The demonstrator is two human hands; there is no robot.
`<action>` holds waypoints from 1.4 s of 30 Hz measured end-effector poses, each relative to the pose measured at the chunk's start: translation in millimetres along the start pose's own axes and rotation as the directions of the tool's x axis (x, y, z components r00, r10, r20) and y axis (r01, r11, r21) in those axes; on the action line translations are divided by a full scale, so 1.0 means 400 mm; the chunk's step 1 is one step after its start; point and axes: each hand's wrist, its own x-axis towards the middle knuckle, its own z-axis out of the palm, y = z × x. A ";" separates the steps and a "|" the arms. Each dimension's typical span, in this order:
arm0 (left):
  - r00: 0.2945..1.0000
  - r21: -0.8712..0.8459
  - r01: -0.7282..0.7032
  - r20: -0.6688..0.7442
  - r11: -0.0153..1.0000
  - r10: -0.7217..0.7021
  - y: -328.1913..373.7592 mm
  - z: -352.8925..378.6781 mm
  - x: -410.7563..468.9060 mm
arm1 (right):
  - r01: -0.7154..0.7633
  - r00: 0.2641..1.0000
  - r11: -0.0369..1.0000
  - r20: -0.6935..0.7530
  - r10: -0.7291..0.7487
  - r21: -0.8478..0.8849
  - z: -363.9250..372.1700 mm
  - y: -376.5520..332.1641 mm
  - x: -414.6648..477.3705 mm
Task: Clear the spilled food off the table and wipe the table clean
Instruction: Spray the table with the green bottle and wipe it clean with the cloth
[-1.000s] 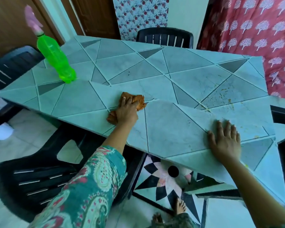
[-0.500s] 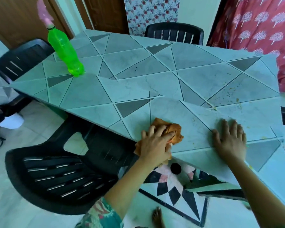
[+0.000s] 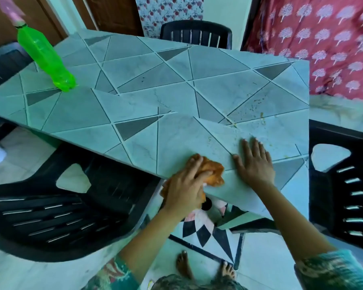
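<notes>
Tiled desk (image 3: 134, 101), crumbs (image 3: 249, 110), one green bottle (image 3: 44, 57), four black chairs (image 3: 50, 216) around, left hand (image 3: 184, 189) gripping one orange cloth (image 3: 214, 172), right hand (image 3: 255, 162) flat.

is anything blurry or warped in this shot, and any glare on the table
Head view: the wide-angle lens bows the table edges; the pink nozzle at top left and the red curtain are smeared by blur; the left hand, orange cloth and right hand look fairly sharp; light is soft and bluish, no hard glare.

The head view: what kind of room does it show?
Probably a home dining area: a green triangle-patterned table with black plastic chairs around it, a red tree-print curtain and brown wooden doors behind.
</notes>
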 end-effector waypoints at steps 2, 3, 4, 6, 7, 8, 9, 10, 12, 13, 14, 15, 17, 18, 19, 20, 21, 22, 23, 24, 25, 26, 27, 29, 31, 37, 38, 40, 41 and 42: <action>0.998 -0.058 -0.066 0.018 0.996 0.067 0.026 0.010 -0.010 | 0.049 0.999 0.999 -0.003 -0.049 0.004 -0.007 0.030 -0.007; 1.000 -0.069 -0.018 0.015 0.997 0.019 0.007 0.005 -0.002 | 0.060 0.998 0.998 0.002 -0.060 0.007 -0.010 0.044 -0.011; 0.996 -0.077 0.088 0.015 0.993 -0.087 -0.022 0.001 0.015 | 0.067 0.998 0.998 0.003 -0.067 0.014 -0.015 0.061 -0.017; 0.932 -0.075 0.363 0.004 0.929 -0.364 -0.097 -0.015 0.071 | 0.070 0.998 0.997 -0.001 -0.070 0.028 -0.022 0.090 -0.030; 0.883 -0.086 0.467 -0.002 0.880 -0.469 -0.128 -0.025 0.104 | 0.072 0.997 0.997 -0.005 -0.072 0.031 -0.024 0.101 -0.037; 0.843 -0.097 0.534 -0.013 0.840 -0.537 -0.138 -0.034 0.138 | 0.073 0.997 0.997 -0.006 -0.073 0.030 -0.026 0.112 -0.042; 0.829 -0.094 0.555 -0.025 0.827 -0.559 -0.125 -0.032 0.167 | 0.074 0.997 0.997 -0.011 -0.074 0.027 -0.028 0.128 -0.044; 0.835 -0.091 0.545 -0.029 0.833 -0.550 -0.099 -0.026 0.185 | 0.078 0.997 0.997 -0.015 -0.077 0.025 -0.030 0.136 -0.046; 0.881 -0.119 0.470 0.008 0.875 -0.472 -0.013 0.009 0.188 | 0.086 0.996 0.996 -0.027 -0.085 0.030 -0.031 0.150 -0.047; 0.929 -0.122 0.369 0.017 0.921 -0.370 0.035 0.033 0.173 | 0.092 0.995 0.995 -0.031 -0.091 0.034 -0.032 0.153 -0.046; 0.970 -0.116 0.244 0.030 0.963 -0.242 0.085 0.054 0.146 | 0.098 0.995 0.994 -0.030 -0.097 0.041 -0.031 0.156 -0.045; 0.992 -0.116 0.122 0.035 0.986 -0.118 0.126 0.070 0.110 | 0.103 0.994 0.994 -0.029 -0.102 0.038 -0.031 0.159 -0.044; 0.998 -0.110 -0.027 0.050 0.994 0.033 0.159 0.077 0.039 | 0.110 0.994 0.993 -0.033 -0.109 0.038 -0.033 0.166 -0.034; 0.998 -0.093 -0.041 0.049 0.995 0.045 0.149 0.069 0.012 | 0.109 0.994 0.993 -0.028 -0.108 0.038 -0.033 0.170 -0.028; 0.999 -0.071 -0.016 0.041 0.997 0.019 0.127 0.058 -0.003 | 0.105 0.994 0.994 -0.027 -0.104 0.042 -0.035 0.177 -0.019; 0.998 -0.064 0.054 0.021 0.997 -0.053 0.093 0.045 -0.008 | 0.097 0.995 0.994 -0.028 -0.095 0.044 -0.037 0.183 -0.012; 0.987 -0.065 0.161 -0.005 0.985 -0.162 0.053 0.037 0.003 | 0.088 0.996 0.995 -0.029 -0.087 0.046 -0.040 0.193 -0.005; 0.955 -0.058 0.294 -0.024 0.954 -0.295 0.007 0.025 0.026 | 0.084 0.996 0.995 -0.023 -0.083 0.044 -0.042 0.198 0.000; 0.906 -0.044 0.422 -0.023 0.906 -0.423 -0.035 0.013 0.060 | 0.082 0.997 0.996 -0.013 -0.082 0.038 -0.042 0.201 0.003; 0.858 -0.028 0.513 -0.010 0.858 -0.514 -0.066 0.008 0.100 | 0.080 0.997 0.996 -0.006 -0.080 0.030 -0.044 0.205 0.006; 0.824 -0.008 0.567 0.000 0.824 -0.567 -0.087 0.006 0.141 | 0.080 0.997 0.996 -0.005 -0.080 0.026 -0.043 0.206 0.007; 0.806 0.008 0.591 0.000 0.806 -0.591 -0.095 0.007 0.182 | 0.082 0.997 0.996 -0.010 -0.082 0.022 -0.043 0.207 0.009; 0.801 0.028 0.598 0.001 0.801 -0.599 -0.095 0.016 0.220 | 0.081 0.997 0.996 -0.015 -0.081 0.020 -0.043 0.207 0.011; 0.818 0.066 0.573 0.012 0.817 -0.575 -0.067 0.048 0.276 | 0.077 0.997 0.997 -0.026 -0.077 0.016 -0.044 0.208 0.020; 0.865 0.064 0.497 0.039 0.865 -0.500 -0.008 0.083 0.301 | 0.066 0.997 0.998 -0.033 -0.065 0.024 -0.047 0.206 0.033; 0.997 -0.028 0.028 0.070 0.999 -0.026 0.058 0.103 0.209 | 0.029 0.999 0.999 -0.025 -0.028 0.028 -0.057 0.203 0.109; 0.996 -0.019 0.080 0.043 0.997 -0.079 0.017 0.094 0.214 | 0.027 0.999 0.999 -0.018 -0.026 0.026 -0.060 0.204 0.126; 0.945 -0.005 0.326 -0.002 0.945 -0.326 -0.083 0.074 0.258 | 0.018 1.000 1.000 -0.018 -0.018 0.024 -0.065 0.206 0.151; 0.896 0.008 0.444 -0.015 0.896 -0.444 -0.133 0.068 0.299 | 0.010 1.000 1.000 -0.023 -0.010 0.020 -0.065 0.207 0.160; 0.851 0.020 0.526 -0.030 0.850 -0.525 -0.168 0.064 0.341 | 0.010 1.000 1.000 -0.029 -0.010 0.012 -0.064 0.207 0.165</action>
